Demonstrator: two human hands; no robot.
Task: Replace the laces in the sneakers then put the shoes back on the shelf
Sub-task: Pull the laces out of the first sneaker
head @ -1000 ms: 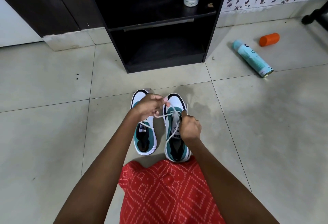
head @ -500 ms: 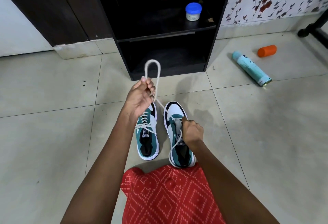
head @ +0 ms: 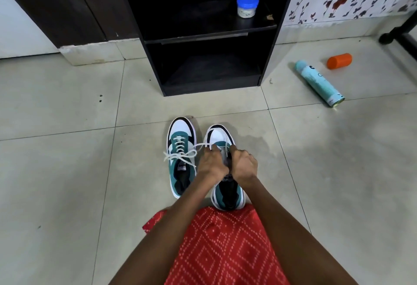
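Observation:
Two teal, white and black sneakers stand side by side on the tiled floor, toes pointing away from me. The left sneaker (head: pixel 180 156) is laced, its white lace tied in a bow. Both hands rest on the right sneaker (head: pixel 222 142). My left hand (head: pixel 211 164) pinches the white lace (head: pixel 200 146) over its eyelets, and a loop of it trails toward the left shoe. My right hand (head: pixel 243 164) is closed on the shoe's tongue and lace area; the fingers hide what they hold. A dark shelf unit (head: pixel 203 36) stands open just beyond the shoes.
A blue-lidded jar (head: pixel 247 4) stands on the shelf's upper board. A teal spray can (head: pixel 319 82) and an orange cap (head: pixel 339 60) lie on the floor at the right. A black furniture leg (head: pixel 399 38) is far right. My red patterned garment (head: pixel 223 248) covers my lap.
My left hand, which had pulled the lace up high in a loop, has come back down onto the right sneaker beside my right hand. The view has shifted slightly.

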